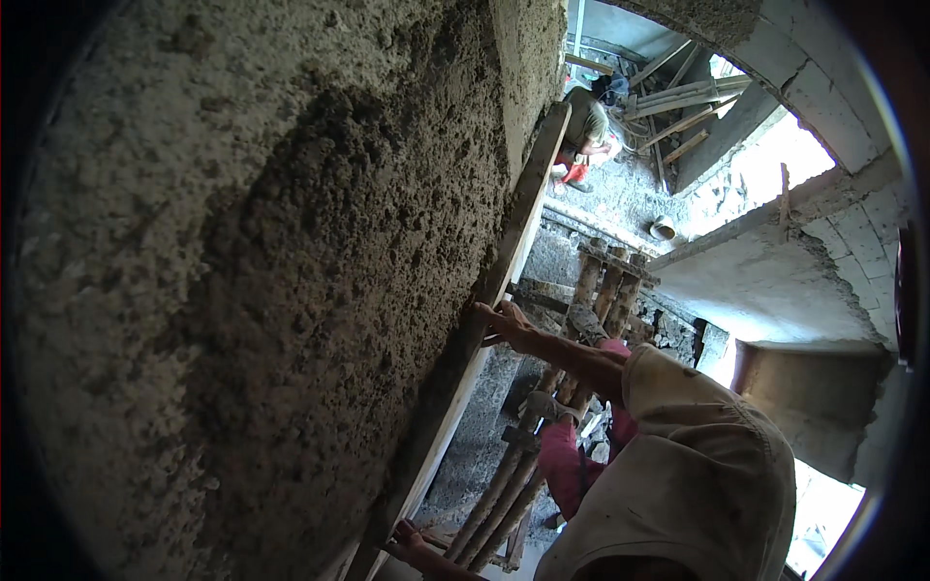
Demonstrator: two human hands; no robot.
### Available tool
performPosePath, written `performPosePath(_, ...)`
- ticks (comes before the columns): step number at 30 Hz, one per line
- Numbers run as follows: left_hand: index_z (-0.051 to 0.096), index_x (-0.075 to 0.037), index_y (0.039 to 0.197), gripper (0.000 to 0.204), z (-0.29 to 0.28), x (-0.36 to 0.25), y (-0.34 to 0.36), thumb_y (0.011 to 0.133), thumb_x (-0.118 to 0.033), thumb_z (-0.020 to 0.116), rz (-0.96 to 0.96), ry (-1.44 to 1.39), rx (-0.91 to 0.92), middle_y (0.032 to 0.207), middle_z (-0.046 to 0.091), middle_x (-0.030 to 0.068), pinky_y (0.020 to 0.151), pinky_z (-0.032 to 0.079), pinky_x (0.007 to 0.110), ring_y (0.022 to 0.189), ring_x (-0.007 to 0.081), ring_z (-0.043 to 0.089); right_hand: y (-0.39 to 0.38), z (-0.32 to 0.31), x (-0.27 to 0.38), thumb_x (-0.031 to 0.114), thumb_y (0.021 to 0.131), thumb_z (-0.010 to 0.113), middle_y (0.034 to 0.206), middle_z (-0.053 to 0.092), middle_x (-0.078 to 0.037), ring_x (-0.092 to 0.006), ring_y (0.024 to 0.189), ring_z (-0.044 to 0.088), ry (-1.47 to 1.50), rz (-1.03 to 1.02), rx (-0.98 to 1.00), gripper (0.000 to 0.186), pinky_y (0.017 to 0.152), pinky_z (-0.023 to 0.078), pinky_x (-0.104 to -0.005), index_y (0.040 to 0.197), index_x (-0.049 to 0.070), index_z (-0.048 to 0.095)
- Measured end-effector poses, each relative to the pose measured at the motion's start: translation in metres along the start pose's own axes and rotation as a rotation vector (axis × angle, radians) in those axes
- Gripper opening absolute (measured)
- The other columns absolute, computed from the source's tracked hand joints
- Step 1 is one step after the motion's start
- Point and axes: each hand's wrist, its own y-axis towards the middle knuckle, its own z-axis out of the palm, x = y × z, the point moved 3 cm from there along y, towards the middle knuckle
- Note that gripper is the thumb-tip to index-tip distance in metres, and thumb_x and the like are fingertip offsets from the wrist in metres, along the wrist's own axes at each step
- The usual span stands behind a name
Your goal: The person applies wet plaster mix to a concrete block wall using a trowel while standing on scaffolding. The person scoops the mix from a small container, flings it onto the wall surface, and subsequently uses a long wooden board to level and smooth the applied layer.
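A long, straight wooden board lies along a rough, wet-looking mortar coat on the wall. It runs slantwise from the upper middle to the lower edge. My right hand grips the board near its middle, the thumb side on its face and other fingers behind its edge. Farther down, my left hand holds the board near the bottom of the view, with its fingers partly hidden. Lumps and pits mark the mortar beside the board, and a dark shadow falls across it.
Under my feet are round wooden scaffold poles, with rubble-strewn floor below. Another person bends over at the far end, near a bucket and loose timbers. A block wall and bright openings lie to the right.
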Motion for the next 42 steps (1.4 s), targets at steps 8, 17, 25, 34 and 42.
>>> performPosePath(8,0.055,0.003,0.117,0.064,0.015,-0.059,-0.022,0.081,-0.047,0.069,0.005,-0.124,0.093,0.117,0.059,0.0191,0.092,0.050,0.050,0.107,0.0353,0.057,-0.047,0.039,0.052,0.046,0.086,0.064,0.089,0.057,-0.017,-0.0286,0.082,0.065,0.046,-0.060,-0.010,0.056,0.065,0.061,-0.0439,0.094,-0.006,0.043)
performPosePath(17,0.050,-0.002,0.125,0.048,0.013,-0.192,-0.021,0.090,-0.032,0.062,0.068,-0.135,0.044,0.120,0.060,0.0175,0.093,0.048,0.053,0.111,0.0330,0.057,-0.136,0.116,0.119,0.034,0.094,0.055,0.104,0.063,-0.017,-0.0225,0.091,0.067,0.061,-0.202,0.191,0.044,0.065,0.061,-0.0391,0.116,-0.003,0.048)
performPosePath(25,0.047,0.000,0.130,0.051,0.087,-0.119,-0.136,0.091,-0.029,0.061,-0.075,-0.005,0.460,0.131,0.052,0.0186,0.101,0.043,0.052,0.123,0.0328,0.048,-0.089,0.050,0.204,0.037,0.097,0.048,0.100,0.062,-0.018,-0.0262,0.087,0.066,0.230,-0.393,0.029,0.046,0.057,0.060,-0.0439,0.121,-0.002,0.045)
performPosePath(34,0.048,-0.009,0.132,0.055,0.065,-0.026,-0.098,0.088,-0.037,0.065,0.225,0.409,0.288,0.131,0.051,0.0132,0.099,0.046,0.047,0.119,0.0288,0.050,-0.005,-0.018,0.113,0.053,0.088,0.058,0.089,0.045,-0.011,-0.0273,0.075,0.060,-0.104,-0.112,-0.125,0.052,0.059,0.057,-0.0423,0.094,0.004,0.042)
performPosePath(42,0.054,0.000,0.123,0.043,-0.012,-0.231,-0.021,0.091,-0.028,0.060,0.242,0.059,0.132,0.120,0.058,0.0143,0.091,0.050,0.037,0.107,0.0245,0.056,-0.147,0.126,0.113,0.039,0.093,0.056,0.101,0.060,-0.012,-0.0184,0.087,0.064,0.113,-0.226,0.231,0.049,0.066,0.061,-0.0391,0.118,-0.002,0.047)
